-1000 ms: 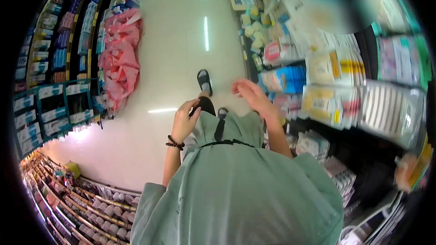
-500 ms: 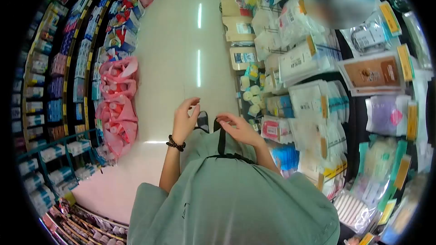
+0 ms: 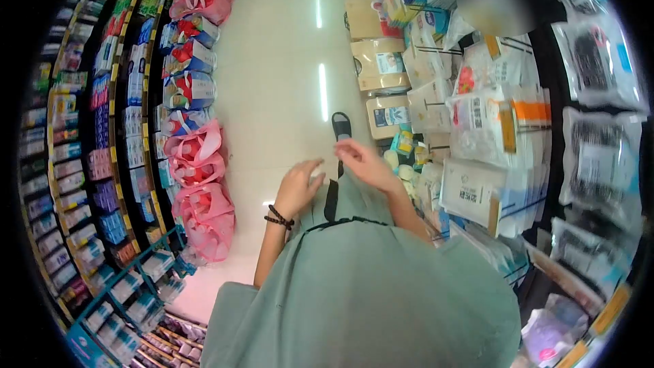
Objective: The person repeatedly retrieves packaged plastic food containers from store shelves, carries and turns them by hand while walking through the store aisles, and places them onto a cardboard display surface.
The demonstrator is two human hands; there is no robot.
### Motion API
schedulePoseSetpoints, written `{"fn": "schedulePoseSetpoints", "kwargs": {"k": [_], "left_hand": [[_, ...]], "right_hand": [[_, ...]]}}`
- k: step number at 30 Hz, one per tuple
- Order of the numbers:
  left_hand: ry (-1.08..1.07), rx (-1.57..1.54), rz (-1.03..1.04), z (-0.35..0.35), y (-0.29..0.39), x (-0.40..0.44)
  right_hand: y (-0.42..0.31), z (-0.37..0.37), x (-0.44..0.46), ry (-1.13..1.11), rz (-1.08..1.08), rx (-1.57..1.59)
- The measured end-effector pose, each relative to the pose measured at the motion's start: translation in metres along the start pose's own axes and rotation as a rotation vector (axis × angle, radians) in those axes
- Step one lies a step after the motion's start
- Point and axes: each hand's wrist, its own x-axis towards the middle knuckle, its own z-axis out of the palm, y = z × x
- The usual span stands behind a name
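My left hand (image 3: 300, 186), with a dark beaded bracelet (image 3: 279, 217) on the wrist, hovers at waist height over the floor. Its fingers are loosely bent, thumb apart, and hold nothing. To its right is my right hand (image 3: 366, 165), palm down, fingers loosely stretched and slightly blurred; nothing shows in it. A black strap (image 3: 332, 200) hangs from the waist of my green clothing (image 3: 368, 279), between the two hands. Ahead of my right hand, one foot in a black sandal (image 3: 341, 125) shows on the floor.
Packed shelves (image 3: 112, 136) of boxed goods line the left, with pink bags (image 3: 203, 221) along their base. Hanging packets (image 3: 470, 187) on hooks stick out on the right, close to my right arm. A pale shiny floor (image 3: 279, 82) runs between; a teal rack (image 3: 129, 293) stands lower left.
The view has moved forward along the aisle, and goods on both sides have shifted. One sandalled foot now reaches further ahead. My right hand has moved away from the strap's upper end.
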Motion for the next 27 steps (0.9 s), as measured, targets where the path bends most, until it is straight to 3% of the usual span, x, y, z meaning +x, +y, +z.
{"fn": "schedulePoseSetpoints", "kwargs": {"k": [3,7,9,20,27], "left_hand": [[0.140,-0.068,-0.021,-0.043,0.026,0.078],[0.211,-0.244,-0.075,-0.082,0.039,0.151],[0.207,-0.293,-0.084,-0.095,0.036,0.185],[0.350,-0.366,-0.038,-0.209,-0.046,0.438],[0.417,-0.375,-0.069,-0.331,-0.103,0.618]], "right_hand": [[-0.090,-0.042,0.036,0.068,-0.052,-0.236],[-0.146,-0.081,0.094,0.032,-0.035,0.080],[-0.157,-0.095,0.133,0.015,-0.017,0.085],[-0.211,-0.159,0.394,0.069,0.002,-0.024],[-0.307,-0.193,0.586,0.098,-0.050,-0.079]]}}
